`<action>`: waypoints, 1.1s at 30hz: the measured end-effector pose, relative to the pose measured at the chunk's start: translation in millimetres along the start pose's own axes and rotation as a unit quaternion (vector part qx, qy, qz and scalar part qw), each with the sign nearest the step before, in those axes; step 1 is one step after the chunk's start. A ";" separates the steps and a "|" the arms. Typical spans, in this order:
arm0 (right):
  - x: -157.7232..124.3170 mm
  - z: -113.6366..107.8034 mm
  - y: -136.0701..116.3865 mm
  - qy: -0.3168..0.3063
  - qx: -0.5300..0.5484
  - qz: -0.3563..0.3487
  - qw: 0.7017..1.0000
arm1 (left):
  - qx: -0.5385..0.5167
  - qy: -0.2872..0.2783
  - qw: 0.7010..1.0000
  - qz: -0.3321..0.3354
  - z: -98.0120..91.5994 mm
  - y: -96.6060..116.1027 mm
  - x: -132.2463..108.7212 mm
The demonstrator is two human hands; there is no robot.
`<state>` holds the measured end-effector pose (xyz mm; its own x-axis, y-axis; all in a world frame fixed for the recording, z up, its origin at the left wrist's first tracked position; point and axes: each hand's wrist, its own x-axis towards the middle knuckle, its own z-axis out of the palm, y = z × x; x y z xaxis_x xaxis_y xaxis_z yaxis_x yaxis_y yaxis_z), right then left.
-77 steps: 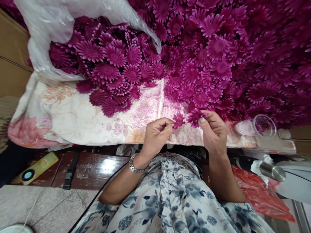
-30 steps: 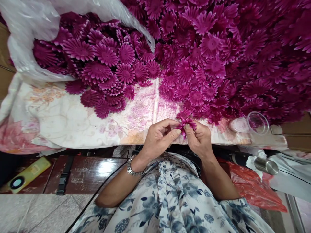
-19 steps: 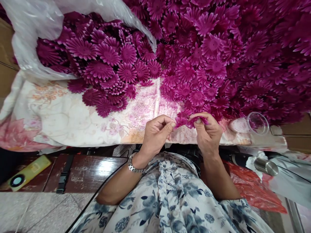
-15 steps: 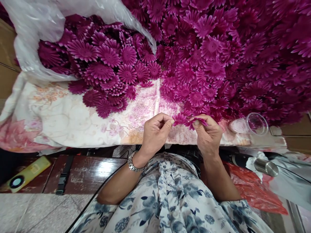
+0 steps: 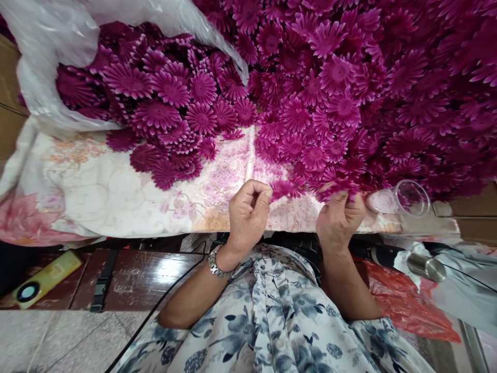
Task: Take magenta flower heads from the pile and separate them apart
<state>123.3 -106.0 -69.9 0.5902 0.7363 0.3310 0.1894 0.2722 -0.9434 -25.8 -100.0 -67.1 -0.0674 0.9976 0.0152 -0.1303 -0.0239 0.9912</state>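
Observation:
My left hand (image 5: 250,210) pinches the edge of a magenta artificial flower (image 5: 282,190) between thumb and forefinger, just above the cloth. A hand's width away, my right hand (image 5: 340,215) is closed on another magenta artificial flower (image 5: 337,189), smeared by motion. How many layers each flower has I cannot make out. Behind both hands spreads a large heap of the same flowers (image 5: 314,158). To the left, stacked flowers (image 5: 165,114) spill from a clear plastic bag (image 5: 50,98) onto the cloth.
A floral tablecloth (image 5: 112,191) covers the table up to its near edge. A clear plastic cup (image 5: 411,199) lies on its side at the right. Below are a yellow phone-like object (image 5: 46,280), a metal cylinder (image 5: 426,267) and a red plastic bag (image 5: 407,303).
My right hand has moved to the right with its flower, away from my left hand. My left hand stays nearly in place, still pinching its flower.

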 end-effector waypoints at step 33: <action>3.1 -7.7 -16.2 -0.255 -0.129 0.028 0.958 | 0.044 -0.011 0.999 0.017 4.5 7.2 11.8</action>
<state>128.1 -112.9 -53.8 0.1581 0.9699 0.1854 0.3959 0.1098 -0.9117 -23.0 -88.1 -59.2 -0.0490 0.9975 0.0509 -0.0400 -0.0529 0.9978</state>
